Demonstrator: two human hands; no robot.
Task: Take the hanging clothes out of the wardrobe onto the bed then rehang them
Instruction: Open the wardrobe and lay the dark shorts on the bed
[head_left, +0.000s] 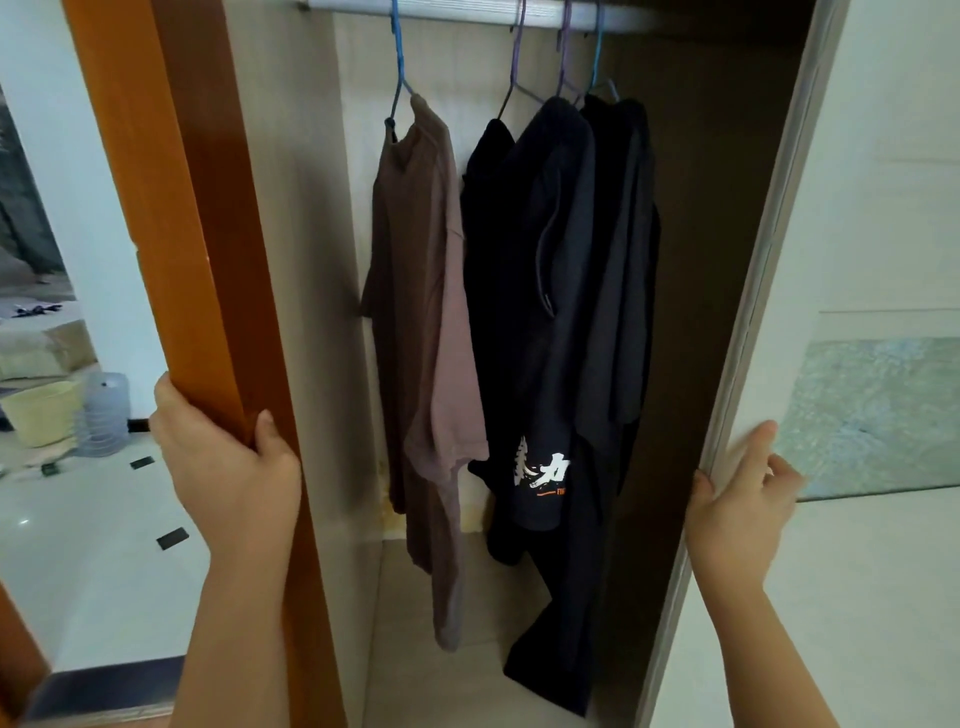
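The wardrobe stands open in front of me. A brown shirt (421, 322) hangs on a blue hanger (397, 67) from the silver rail (467, 9). To its right hang dark garments: a black top (493, 291), a navy piece with white lettering (550, 364) and a dark grey one (621, 270), on purple and blue hangers. My left hand (223, 462) grips the edge of the orange-brown wooden door (171, 218). My right hand (740, 499) holds the edge of the white sliding door (748, 322), fingers curled round it.
The wardrobe floor (467, 649) lies bare below the clothes. Through the gap at left I see a white tiled floor (93, 561), a pale yellow basket (41, 410) and a clear plastic bottle (106, 410). The white door carries a greenish marbled panel (883, 415).
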